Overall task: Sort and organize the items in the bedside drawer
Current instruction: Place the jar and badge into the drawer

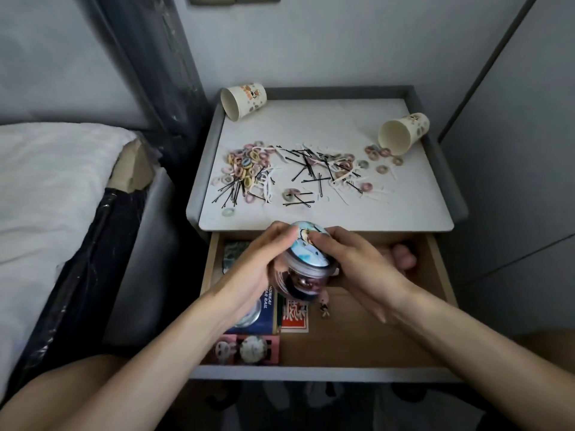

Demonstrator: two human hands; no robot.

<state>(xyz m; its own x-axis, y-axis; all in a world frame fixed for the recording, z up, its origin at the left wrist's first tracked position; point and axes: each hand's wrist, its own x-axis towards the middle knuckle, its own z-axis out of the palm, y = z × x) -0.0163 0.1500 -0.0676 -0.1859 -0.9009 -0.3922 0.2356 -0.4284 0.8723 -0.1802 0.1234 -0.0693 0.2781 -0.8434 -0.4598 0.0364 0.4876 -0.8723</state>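
Above the open wooden drawer (435, 275) both hands hold a stack of round picture badges (306, 259), the top one pale blue with a cartoon figure. My left hand (264, 262) grips the stack from the left, my right hand (357, 269) from the right with the thumb on the top badge. In the drawer lie a blue box (264, 315), a red-and-white card (294, 318), a pink packet with a badge (252, 349), a small charm (325, 309) and a pink soft object (403, 258) at the back right.
On the nightstand top (326, 126) lie scattered small hair ties (245, 168), black bobby pins (306, 169) and white sticks. Two paper cups lie tipped over, one at the back left (244, 101), one at the right (403, 133). A bed with white bedding (46, 188) stands left.
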